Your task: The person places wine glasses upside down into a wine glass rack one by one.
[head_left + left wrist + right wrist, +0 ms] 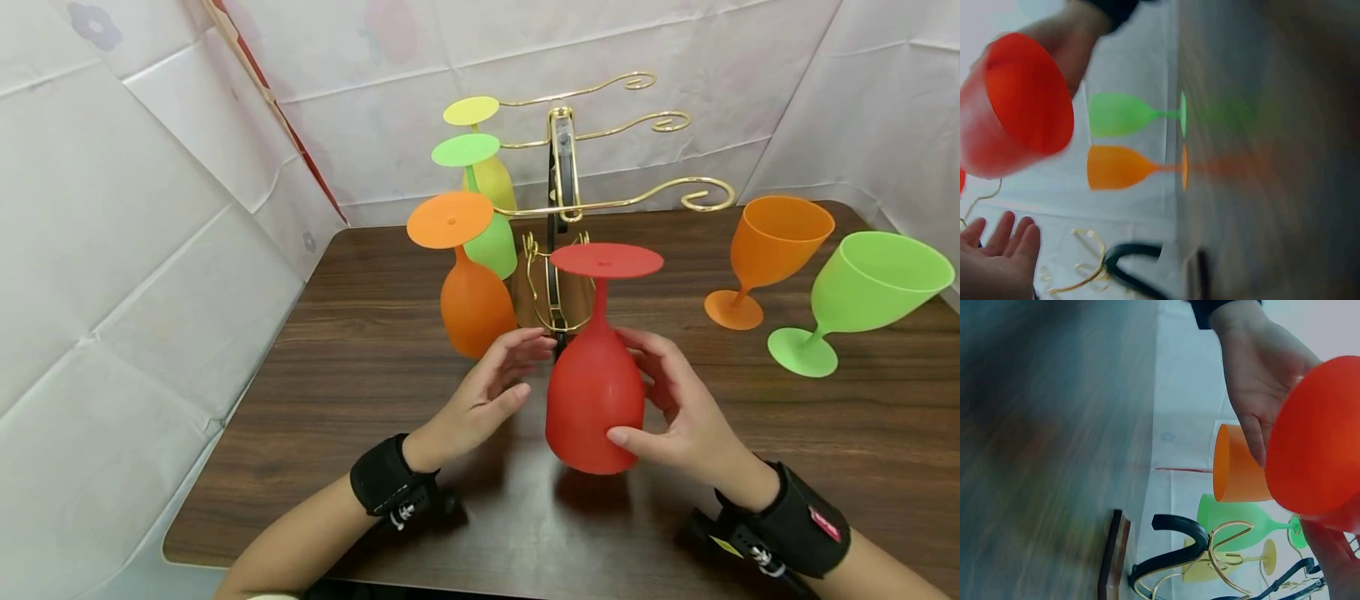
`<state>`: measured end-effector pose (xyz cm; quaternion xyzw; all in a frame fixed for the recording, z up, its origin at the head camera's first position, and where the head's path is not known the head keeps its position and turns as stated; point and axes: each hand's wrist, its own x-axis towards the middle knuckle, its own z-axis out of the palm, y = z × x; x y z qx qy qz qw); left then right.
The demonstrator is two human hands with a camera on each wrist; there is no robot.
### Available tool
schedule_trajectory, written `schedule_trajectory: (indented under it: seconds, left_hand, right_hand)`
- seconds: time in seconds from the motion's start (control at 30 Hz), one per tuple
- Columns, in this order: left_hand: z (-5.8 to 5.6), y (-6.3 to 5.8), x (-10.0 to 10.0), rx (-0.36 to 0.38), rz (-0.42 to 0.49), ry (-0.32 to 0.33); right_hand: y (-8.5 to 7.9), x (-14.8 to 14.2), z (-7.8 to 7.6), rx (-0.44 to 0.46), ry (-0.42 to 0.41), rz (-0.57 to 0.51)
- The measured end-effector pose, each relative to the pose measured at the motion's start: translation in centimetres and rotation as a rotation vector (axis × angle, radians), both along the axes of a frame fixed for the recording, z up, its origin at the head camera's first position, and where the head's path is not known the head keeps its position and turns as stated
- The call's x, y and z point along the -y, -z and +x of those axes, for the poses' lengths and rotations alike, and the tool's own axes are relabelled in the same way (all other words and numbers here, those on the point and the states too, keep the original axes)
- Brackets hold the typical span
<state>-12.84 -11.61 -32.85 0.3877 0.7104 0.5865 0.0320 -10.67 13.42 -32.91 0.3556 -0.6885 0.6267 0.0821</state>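
Observation:
A red goblet (pixel 596 400) is upside down in front of the rack, raised above the table, with its foot uppermost. My right hand (pixel 678 408) grips its bowl from the right, thumb in front and fingers behind. Just left of the bowl, my left hand (pixel 483 396) is held with relaxed fingers and nothing in it. The goblet's open mouth (pixel 1032 94) shows in the left wrist view. Behind stands a gold wire rack (pixel 562 167); an orange goblet (pixel 476 304), a green goblet (pixel 491 246) and a yellow goblet (pixel 495 179) hang inverted from its left side.
Upright on the right of the brown table (pixel 330 358) stand another orange goblet (pixel 776 242) and another green goblet (pixel 870 287). Curled gold arms (pixel 705 196) stick out from the rack's right side. White sheeting (pixel 150 208) lines the back and sides.

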Motion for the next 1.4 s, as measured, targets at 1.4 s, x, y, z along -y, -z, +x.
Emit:
schedule_trajectory:
  seconds: [1.4]
  left_hand:
    - [0.1,0.8,-1.8,0.071,-0.032,-0.057]
  right_hand:
    - [0.8,0.7,-0.9,0.047,0.096,0.197]
